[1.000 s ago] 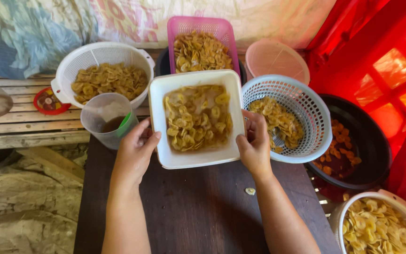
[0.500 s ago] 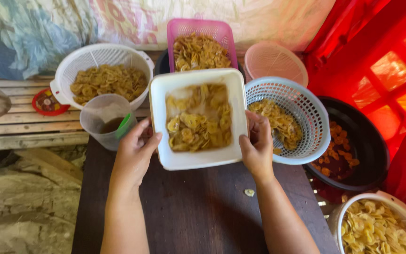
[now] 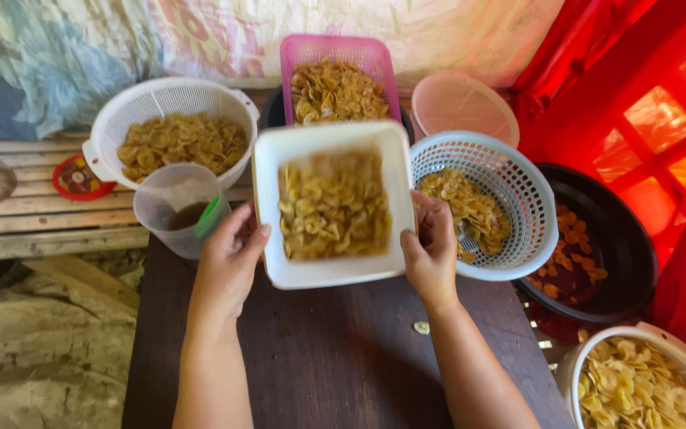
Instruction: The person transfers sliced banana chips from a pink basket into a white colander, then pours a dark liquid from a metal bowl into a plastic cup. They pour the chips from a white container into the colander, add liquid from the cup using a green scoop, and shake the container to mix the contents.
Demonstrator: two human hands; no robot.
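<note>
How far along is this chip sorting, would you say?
Several lots look done: the round white colander, the pink basket and the pale mesh basket all hold chips. In hand: the left hand and right hand grip the white square tub, its chips blurred. How much remains I cannot tell.

White chip-filled tub (image 3: 331,208), blurred, held

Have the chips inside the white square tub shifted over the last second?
Yes. The chips now sit bunched toward the near wall of the tub, by the hands, leaving its far end bare.
</note>
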